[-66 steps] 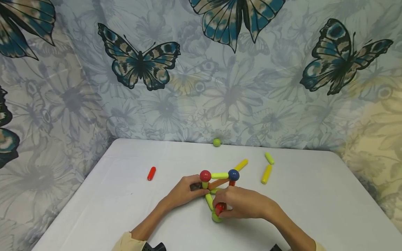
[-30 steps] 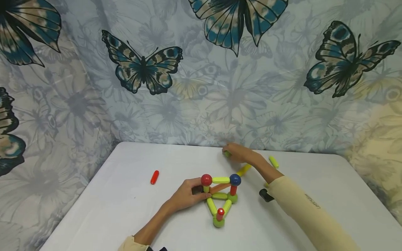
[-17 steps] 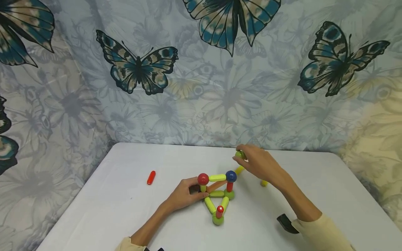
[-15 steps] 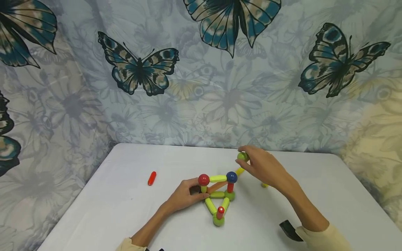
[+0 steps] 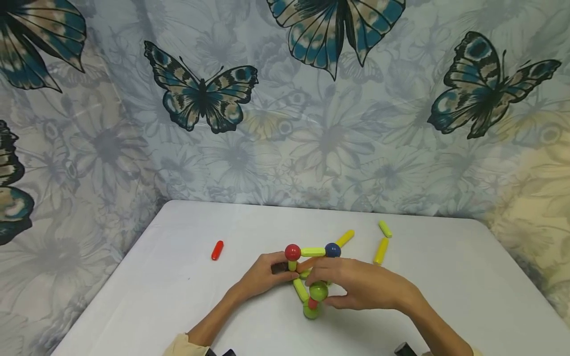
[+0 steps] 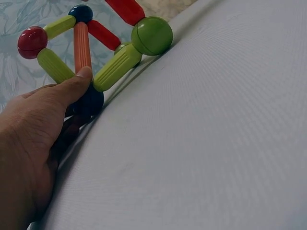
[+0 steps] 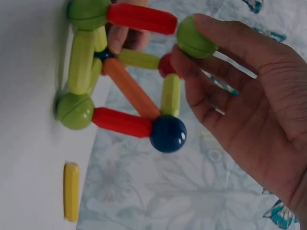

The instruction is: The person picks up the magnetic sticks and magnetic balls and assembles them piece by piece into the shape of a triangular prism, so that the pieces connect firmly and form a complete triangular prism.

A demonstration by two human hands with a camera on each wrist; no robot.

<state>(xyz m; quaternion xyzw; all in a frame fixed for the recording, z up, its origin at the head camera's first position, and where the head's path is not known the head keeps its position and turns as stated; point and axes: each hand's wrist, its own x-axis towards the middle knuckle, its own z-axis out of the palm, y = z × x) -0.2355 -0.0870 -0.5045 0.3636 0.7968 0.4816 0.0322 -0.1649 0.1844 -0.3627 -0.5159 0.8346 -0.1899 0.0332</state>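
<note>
A frame of coloured balls and magnetic-looking sticks stands on the table. Its upper corners are a red ball [image 5: 292,252] and a blue ball [image 5: 332,249], joined by a lime stick [image 5: 313,252]; an orange stick [image 7: 129,86] slants down from the blue one. My left hand [image 5: 262,274] grips a dark blue ball [image 6: 93,103] at the base, thumb over its top. Between thumb and fingers, my right hand [image 5: 365,282] pinches a green ball [image 7: 195,37] right at the upper end of a red stick [image 7: 141,17]. That stick rises from the near green ball [image 6: 152,36].
A loose red stick [image 5: 217,250] lies left of the frame on the white table [image 5: 133,306]. Behind and to the right lie a yellow stick [image 5: 345,238], another yellow stick [image 5: 380,251] and a short lime stick [image 5: 385,229]. A butterfly-patterned cloth [image 5: 329,148] hangs behind the table.
My right hand left the near red stick, took the green ball from the table's back edge and brought it forward to that stick's top. My left hand stayed at the base.
</note>
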